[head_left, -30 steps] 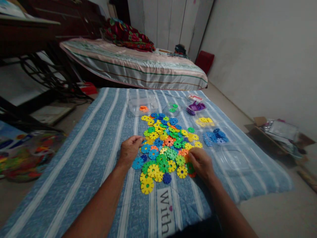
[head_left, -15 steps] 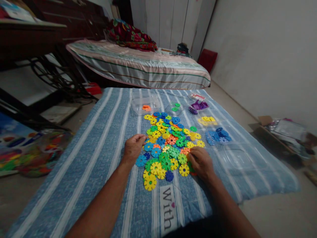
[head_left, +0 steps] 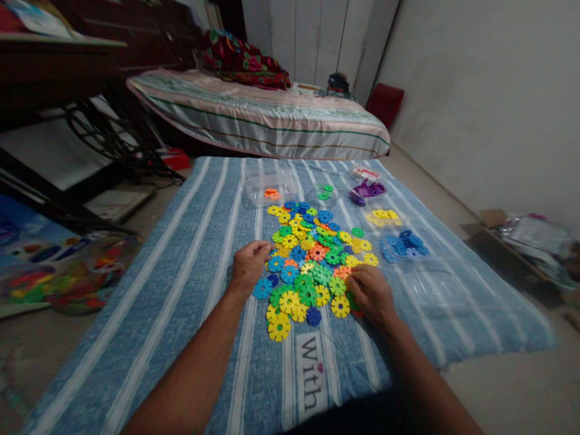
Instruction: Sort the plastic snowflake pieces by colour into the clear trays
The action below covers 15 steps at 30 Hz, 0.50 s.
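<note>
A pile of flat plastic snowflake discs (head_left: 312, 260) in yellow, green, blue and orange lies on a blue striped blanket (head_left: 181, 284). My left hand (head_left: 248, 267) rests at the pile's left edge with its fingers curled in, beside a blue disc (head_left: 274, 264). My right hand (head_left: 372, 294) is at the pile's right edge. Its fingertips pinch an orange disc (head_left: 343, 272). What lies under either palm is hidden.
Clear trays stand beyond and right of the pile: one with an orange disc (head_left: 270, 193), others with green (head_left: 324, 193), purple (head_left: 368, 190), yellow (head_left: 384, 215) and blue (head_left: 406, 244) discs. A low mattress (head_left: 254, 115) lies behind. A cardboard box (head_left: 521, 248) sits at right.
The camera has shifted a little, so the scene sits slightly right and lower. Both hands stay at the pile's edges, with the right fingertips working at the orange disc.
</note>
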Tool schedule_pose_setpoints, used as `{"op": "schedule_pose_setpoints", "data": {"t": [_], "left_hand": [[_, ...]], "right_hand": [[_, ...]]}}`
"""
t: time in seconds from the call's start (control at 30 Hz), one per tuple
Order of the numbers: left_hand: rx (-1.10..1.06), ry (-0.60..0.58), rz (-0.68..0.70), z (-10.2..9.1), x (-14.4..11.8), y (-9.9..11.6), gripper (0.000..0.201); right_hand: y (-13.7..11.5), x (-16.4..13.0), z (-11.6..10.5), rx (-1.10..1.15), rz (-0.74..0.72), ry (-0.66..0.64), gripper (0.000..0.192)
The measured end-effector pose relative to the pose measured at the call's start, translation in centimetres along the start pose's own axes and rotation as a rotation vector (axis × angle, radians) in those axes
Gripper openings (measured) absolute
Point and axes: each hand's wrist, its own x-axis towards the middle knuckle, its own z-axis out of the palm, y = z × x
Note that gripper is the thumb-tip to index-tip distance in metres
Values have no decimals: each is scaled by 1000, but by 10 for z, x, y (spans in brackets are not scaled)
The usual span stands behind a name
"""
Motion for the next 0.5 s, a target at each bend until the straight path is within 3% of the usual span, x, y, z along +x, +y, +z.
{"op": "schedule_pose_setpoints", "data": {"t": [0.5], "left_hand": [[30, 6, -14, -1, -2, 5, 27]], "right_hand": [[3, -2, 3, -17, -13, 9, 16]]}}
